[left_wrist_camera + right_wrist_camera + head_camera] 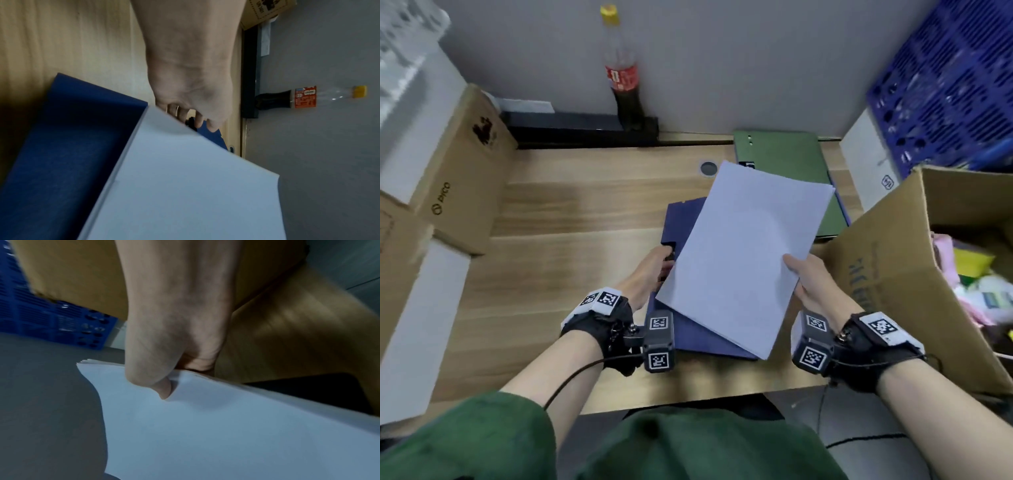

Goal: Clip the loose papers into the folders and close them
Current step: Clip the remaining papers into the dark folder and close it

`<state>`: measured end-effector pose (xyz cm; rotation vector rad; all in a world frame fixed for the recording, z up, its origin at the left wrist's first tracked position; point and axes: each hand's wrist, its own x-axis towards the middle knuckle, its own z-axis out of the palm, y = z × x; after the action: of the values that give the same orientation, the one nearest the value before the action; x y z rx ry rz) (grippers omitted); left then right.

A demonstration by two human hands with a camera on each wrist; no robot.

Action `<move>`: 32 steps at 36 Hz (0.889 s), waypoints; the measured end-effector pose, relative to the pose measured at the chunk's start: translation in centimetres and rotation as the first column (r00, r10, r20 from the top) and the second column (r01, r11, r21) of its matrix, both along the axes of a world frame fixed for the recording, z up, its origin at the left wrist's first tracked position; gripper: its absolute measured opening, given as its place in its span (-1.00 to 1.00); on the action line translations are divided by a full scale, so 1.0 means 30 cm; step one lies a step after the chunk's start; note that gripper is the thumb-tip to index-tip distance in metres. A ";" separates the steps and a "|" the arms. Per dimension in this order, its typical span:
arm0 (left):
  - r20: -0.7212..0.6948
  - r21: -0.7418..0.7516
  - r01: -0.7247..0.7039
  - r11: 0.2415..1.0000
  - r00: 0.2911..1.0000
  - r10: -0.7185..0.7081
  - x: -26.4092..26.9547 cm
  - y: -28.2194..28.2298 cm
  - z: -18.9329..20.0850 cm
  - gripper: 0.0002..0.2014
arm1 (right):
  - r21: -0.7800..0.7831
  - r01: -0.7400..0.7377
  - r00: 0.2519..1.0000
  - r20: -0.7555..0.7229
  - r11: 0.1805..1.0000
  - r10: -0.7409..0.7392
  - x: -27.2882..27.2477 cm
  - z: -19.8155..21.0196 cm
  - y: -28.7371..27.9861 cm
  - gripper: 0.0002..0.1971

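Note:
A stack of white papers [743, 250] hangs tilted above a blue folder [685, 222] that lies on the wooden table [568, 240]. My right hand [804, 277] pinches the stack's right edge, thumb on top [164, 391] and fingers beneath. My left hand [654, 270] is at the stack's left edge. Its fingers [197, 120] reach fairly straight under the papers [185, 186], and the fingertips touch the blue folder [72, 146] by a black clip [191, 123]. Its thumb is hidden. A green folder [787, 157] lies closed at the back right, partly under the papers.
An open cardboard box [893, 274] of mixed items stands close at the right, with a blue crate [945, 85] behind it. Another cardboard box [458, 178] sits at the left. A cola bottle [621, 75] stands at the back wall on a black strip [585, 132].

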<state>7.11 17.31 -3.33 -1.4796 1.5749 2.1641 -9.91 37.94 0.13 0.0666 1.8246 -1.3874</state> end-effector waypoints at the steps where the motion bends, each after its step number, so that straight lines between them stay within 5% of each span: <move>1: -0.015 -0.022 0.026 0.999 1.000 -0.027 0.003 0.001 0.013 -0.71 | -0.026 -0.022 1.000 -0.010 0.999 0.022 0.004 0.026 -0.018 -0.62; 6: -0.089 -0.013 -0.116 0.993 0.989 0.114 0.053 -0.027 0.059 -0.68 | -0.131 -0.210 0.976 -0.079 0.969 0.201 0.050 0.171 -0.159 -0.65; 14: -0.204 0.015 -0.295 0.955 0.934 0.292 0.296 -0.180 0.138 -0.61 | -0.270 -0.318 0.948 -0.081 0.909 0.308 0.224 0.250 -0.471 -0.73; 21: -0.194 0.009 -0.651 0.759 0.743 0.640 0.557 -0.325 0.157 -0.54 | -0.318 -0.427 0.900 -0.063 0.846 0.431 0.413 0.213 -0.644 -0.72; 24: -0.205 0.107 -0.601 0.792 0.766 0.609 0.627 -0.351 0.153 -0.52 | -0.253 -0.377 0.923 -0.023 0.891 0.384 0.424 0.159 -0.651 -0.66; 32: -0.162 0.015 -0.238 0.971 0.958 0.237 0.591 -0.368 0.159 -0.70 | 0.063 -0.253 0.965 -0.059 0.965 0.257 0.363 0.025 -0.469 -0.82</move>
<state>24.85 6.25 1.43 -1.6063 1.5181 2.4715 0.98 23.88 0.89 -0.1834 1.8531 -1.1713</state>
